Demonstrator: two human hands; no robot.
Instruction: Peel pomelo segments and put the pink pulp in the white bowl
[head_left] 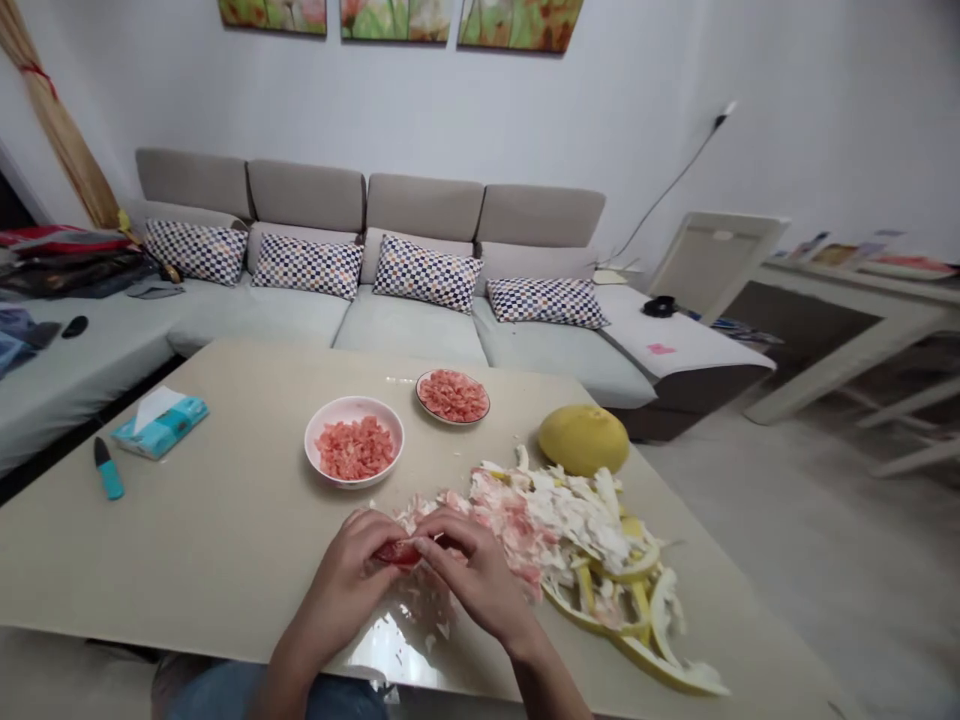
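Observation:
Between my two hands is a red pomelo segment (399, 552), held low over the table's near side. My left hand (352, 570) has its fingers wrapped round the segment's left end. The thumb and fingers of my right hand (476, 570) pinch its right end. Shreds of white and pink membrane (517, 520) lie just right of and beyond my hands. A pink-white bowl (309, 452) with loose red pulp stands beyond my left hand. Farther back, a dark-rimmed plate (450, 419) carries more pulp.
A whole yellow pomelo (583, 440) sits at the table's right side, with curved peel strips (645, 650) in front of it. On the left lie a blue tissue pack (169, 425) and a teal-handled knife (109, 472). A sofa (409, 320) stands behind the table (247, 560).

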